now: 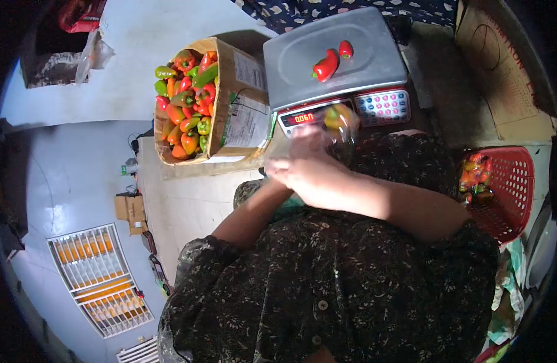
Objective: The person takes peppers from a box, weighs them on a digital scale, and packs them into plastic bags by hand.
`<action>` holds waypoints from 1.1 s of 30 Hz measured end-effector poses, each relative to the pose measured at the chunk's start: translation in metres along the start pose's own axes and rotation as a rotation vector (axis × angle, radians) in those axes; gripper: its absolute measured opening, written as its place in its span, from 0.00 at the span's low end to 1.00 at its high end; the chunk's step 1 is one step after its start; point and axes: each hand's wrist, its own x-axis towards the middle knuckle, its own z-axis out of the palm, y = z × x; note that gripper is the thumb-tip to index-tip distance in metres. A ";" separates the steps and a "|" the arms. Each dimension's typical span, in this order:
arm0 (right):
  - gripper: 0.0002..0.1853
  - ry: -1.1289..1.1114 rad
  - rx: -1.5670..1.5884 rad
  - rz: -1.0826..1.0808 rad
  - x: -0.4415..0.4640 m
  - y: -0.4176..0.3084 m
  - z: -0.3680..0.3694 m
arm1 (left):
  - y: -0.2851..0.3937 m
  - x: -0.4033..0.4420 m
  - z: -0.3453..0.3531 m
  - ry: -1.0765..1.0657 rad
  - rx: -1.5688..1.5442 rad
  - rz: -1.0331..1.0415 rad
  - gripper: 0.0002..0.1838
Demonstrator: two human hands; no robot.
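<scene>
A clear plastic bag [340,121] with yellow-green and reddish peppers inside is up in front of the scale [333,60], blurred by motion. My right hand [312,178] crosses over my left wrist, its fingers bent closed about the gathered film of the bag. My left hand [307,140] is close by, partly behind the right one, and its fingers are smeared. On the steel pan lie a long red pepper [327,65] and a small red pepper [346,49]. The red display [303,118] seems to read 0.060.
Left of the scale stands a cardboard box [242,103] full of red, orange and green peppers [187,103]. At right, a red perforated basket [514,187] holds bagged peppers [476,172]. A large carton [502,66] leans behind it. Patterned dark cloth [351,13] borders the far side.
</scene>
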 end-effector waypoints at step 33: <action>0.26 0.083 0.324 0.215 0.021 0.079 -0.055 | -0.087 0.028 0.019 -0.356 -0.431 -0.217 0.12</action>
